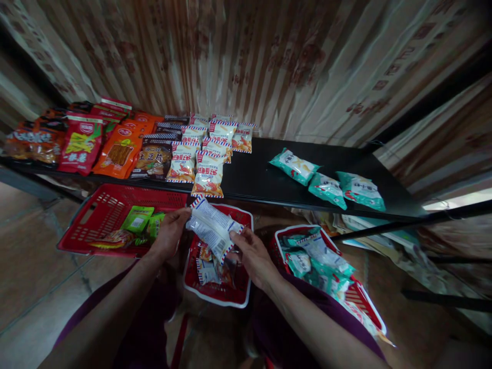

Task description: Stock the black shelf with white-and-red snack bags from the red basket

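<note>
Both my hands hold a white snack packet (212, 227) with red-and-blue striped edges, back side up, over the middle red basket (218, 297). My left hand (169, 231) grips its left end and my right hand (251, 254) pinches its right end. Just beyond, on the black shelf (261, 177), lie rows of matching white packets (203, 154). The middle basket still contains a few packets.
The shelf also carries red and orange snack bags (82, 141) at the left and three teal packets (326, 179) at the right. A red basket (98, 223) with green packets sits at the left; another basket (369, 307) with teal packets sits at the right. A patterned curtain hangs behind.
</note>
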`<state>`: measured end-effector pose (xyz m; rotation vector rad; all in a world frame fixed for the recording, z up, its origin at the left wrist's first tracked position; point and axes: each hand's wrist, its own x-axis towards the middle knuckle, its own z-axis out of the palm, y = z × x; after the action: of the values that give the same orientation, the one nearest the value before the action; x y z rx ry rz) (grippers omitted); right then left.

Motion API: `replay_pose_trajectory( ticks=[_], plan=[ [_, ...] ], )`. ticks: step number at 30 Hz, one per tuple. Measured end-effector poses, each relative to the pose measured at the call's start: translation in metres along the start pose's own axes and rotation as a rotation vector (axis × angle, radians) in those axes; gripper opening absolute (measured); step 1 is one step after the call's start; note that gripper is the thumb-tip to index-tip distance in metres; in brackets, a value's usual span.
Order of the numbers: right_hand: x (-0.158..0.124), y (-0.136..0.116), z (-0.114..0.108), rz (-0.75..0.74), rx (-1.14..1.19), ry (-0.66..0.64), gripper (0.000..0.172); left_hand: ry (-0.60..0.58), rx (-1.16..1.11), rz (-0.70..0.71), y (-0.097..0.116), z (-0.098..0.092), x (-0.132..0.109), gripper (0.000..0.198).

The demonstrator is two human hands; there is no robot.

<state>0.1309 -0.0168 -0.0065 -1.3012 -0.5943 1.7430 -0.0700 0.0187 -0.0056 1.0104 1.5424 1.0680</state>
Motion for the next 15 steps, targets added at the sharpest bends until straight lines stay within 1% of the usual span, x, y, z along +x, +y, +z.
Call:
replay_pose_trajectory(
  ticks=[3,5,10,15],
  plan=[
    [-0.003,0.002,0.0,0.128,-0.031,-0.04,0.049,0.004,0.0,0.004,0.001,0.001,-0.001,0.033],
    [-0.004,0.003,0.0,0.172,-0.036,-0.063,0.048,0.012,0.007,0.0,0.0,0.001,-0.001,0.033],
    [-0.004,0.004,0.0,0.174,-0.071,-0.129,0.048,0.031,0.05,-0.015,-0.001,0.002,0.0,0.033],
    [-0.005,-0.001,0.001,0.178,0.004,-0.16,0.04,0.103,0.04,-0.071,0.01,0.004,-0.003,0.03]
  ],
)
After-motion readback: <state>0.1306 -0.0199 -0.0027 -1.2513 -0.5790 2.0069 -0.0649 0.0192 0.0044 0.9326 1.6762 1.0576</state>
